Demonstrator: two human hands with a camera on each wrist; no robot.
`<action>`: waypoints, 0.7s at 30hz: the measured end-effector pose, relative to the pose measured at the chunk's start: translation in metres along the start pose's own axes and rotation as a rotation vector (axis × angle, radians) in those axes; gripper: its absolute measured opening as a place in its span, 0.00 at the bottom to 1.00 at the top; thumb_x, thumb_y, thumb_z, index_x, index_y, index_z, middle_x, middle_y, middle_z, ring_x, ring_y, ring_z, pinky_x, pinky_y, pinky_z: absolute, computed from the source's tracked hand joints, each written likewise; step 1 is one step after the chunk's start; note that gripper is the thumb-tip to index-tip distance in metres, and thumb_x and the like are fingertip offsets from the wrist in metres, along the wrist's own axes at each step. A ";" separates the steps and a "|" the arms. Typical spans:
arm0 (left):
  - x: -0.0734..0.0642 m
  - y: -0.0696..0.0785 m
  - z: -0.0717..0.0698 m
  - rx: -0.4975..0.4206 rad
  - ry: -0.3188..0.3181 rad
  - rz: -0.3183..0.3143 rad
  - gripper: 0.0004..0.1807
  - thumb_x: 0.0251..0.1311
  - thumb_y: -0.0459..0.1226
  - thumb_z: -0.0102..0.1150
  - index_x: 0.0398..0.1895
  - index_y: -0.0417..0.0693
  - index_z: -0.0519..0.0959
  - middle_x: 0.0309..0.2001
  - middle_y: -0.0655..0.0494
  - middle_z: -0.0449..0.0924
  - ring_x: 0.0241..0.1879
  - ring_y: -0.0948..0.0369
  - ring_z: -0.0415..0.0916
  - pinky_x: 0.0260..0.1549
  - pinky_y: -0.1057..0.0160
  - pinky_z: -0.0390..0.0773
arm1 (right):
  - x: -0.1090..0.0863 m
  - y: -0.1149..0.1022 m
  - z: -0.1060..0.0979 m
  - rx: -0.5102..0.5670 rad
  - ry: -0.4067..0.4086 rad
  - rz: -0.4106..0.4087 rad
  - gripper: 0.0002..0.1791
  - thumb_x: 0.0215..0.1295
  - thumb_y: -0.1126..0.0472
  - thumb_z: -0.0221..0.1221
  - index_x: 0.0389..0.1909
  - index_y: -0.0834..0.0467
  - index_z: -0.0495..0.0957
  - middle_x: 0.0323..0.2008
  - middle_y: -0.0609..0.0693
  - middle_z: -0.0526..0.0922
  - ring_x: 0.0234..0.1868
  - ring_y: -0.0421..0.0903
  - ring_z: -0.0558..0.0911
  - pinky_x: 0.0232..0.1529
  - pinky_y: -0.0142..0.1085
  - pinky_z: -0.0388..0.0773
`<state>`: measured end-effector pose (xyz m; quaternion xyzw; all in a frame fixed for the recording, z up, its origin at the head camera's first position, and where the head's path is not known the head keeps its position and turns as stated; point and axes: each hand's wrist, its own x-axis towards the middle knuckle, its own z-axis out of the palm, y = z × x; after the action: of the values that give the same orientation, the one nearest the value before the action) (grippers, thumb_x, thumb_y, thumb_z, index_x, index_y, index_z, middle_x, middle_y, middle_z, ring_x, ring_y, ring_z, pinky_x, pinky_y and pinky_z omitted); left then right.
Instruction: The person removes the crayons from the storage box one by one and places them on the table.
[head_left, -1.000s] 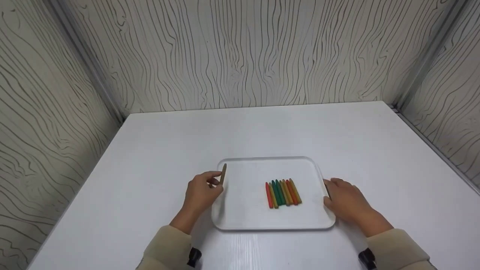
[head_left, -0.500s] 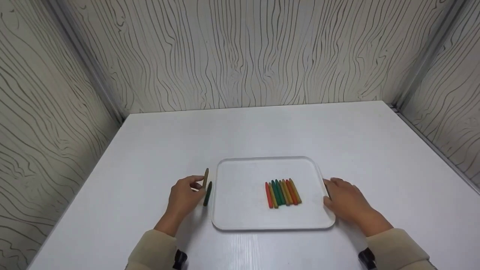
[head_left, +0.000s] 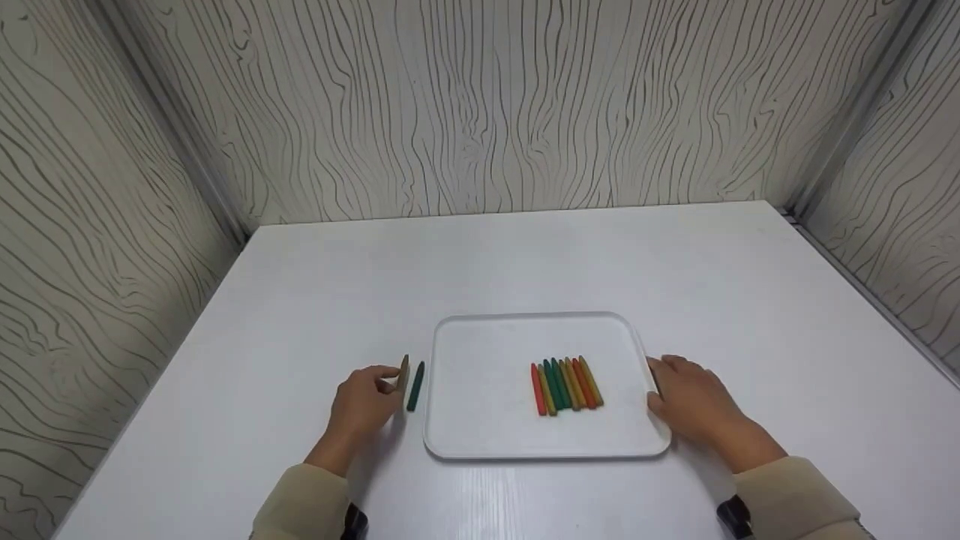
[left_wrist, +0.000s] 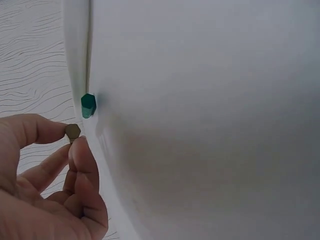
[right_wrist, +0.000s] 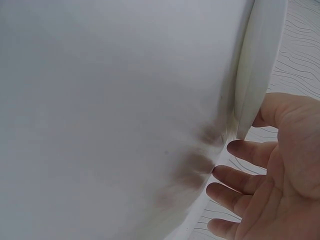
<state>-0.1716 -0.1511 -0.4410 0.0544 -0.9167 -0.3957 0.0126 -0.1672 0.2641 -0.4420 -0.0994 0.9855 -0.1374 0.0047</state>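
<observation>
My left hand pinches an olive-brown crayon between thumb and fingertips, just left of a dark green crayon that lies on the table beside the tray. In the left wrist view the brown crayon's six-sided end shows between the fingertips, with the green crayon a short way off. On the white tray, several crayons in red, orange, green and yellow-brown lie side by side. My right hand rests against the tray's right edge, its fingers loosely extended in the right wrist view.
A white table carries the tray near its front. Behind it stands a wall panel with a wood-grain pattern, and similar panels flank both sides.
My left hand has moved left from over the tray's left rim and then lowered, still pinching the brown crayon. The green crayon has come into view. My right hand and the tray keep their places.
</observation>
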 end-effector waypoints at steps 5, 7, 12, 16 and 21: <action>0.001 -0.003 0.000 0.014 -0.022 -0.006 0.18 0.54 0.29 0.59 0.50 0.37 0.80 0.32 0.52 0.79 0.29 0.58 0.73 0.30 0.59 0.74 | 0.001 0.000 0.000 0.004 -0.006 0.004 0.28 0.63 0.61 0.52 0.62 0.71 0.65 0.59 0.73 0.66 0.61 0.69 0.64 0.57 0.63 0.57; 0.001 -0.003 0.000 0.015 -0.030 -0.013 0.17 0.54 0.29 0.59 0.49 0.37 0.80 0.33 0.51 0.80 0.30 0.57 0.73 0.30 0.59 0.74 | 0.001 0.001 0.000 0.006 -0.011 0.007 0.28 0.64 0.61 0.52 0.62 0.71 0.65 0.59 0.73 0.66 0.61 0.69 0.64 0.57 0.63 0.57; 0.001 -0.004 0.000 0.015 -0.042 -0.022 0.17 0.54 0.30 0.59 0.49 0.36 0.80 0.35 0.50 0.80 0.32 0.57 0.74 0.31 0.58 0.75 | 0.000 0.001 0.000 -0.002 -0.011 0.008 0.28 0.64 0.61 0.53 0.62 0.72 0.65 0.59 0.73 0.66 0.61 0.70 0.64 0.57 0.63 0.57; 0.002 -0.005 0.001 0.028 -0.045 -0.021 0.17 0.55 0.30 0.59 0.49 0.37 0.80 0.36 0.50 0.80 0.33 0.56 0.74 0.32 0.57 0.75 | 0.000 0.000 -0.001 -0.002 -0.006 0.004 0.28 0.64 0.60 0.53 0.62 0.73 0.65 0.59 0.74 0.66 0.61 0.70 0.64 0.57 0.63 0.56; 0.002 -0.006 0.002 0.039 -0.046 -0.024 0.17 0.54 0.30 0.59 0.48 0.36 0.80 0.36 0.49 0.81 0.33 0.56 0.75 0.32 0.57 0.75 | 0.000 0.000 -0.001 0.005 0.005 -0.004 0.28 0.64 0.61 0.52 0.62 0.72 0.65 0.58 0.73 0.67 0.60 0.70 0.64 0.57 0.64 0.57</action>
<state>-0.1735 -0.1541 -0.4467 0.0565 -0.9235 -0.3791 -0.0140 -0.1669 0.2643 -0.4409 -0.1012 0.9849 -0.1403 0.0024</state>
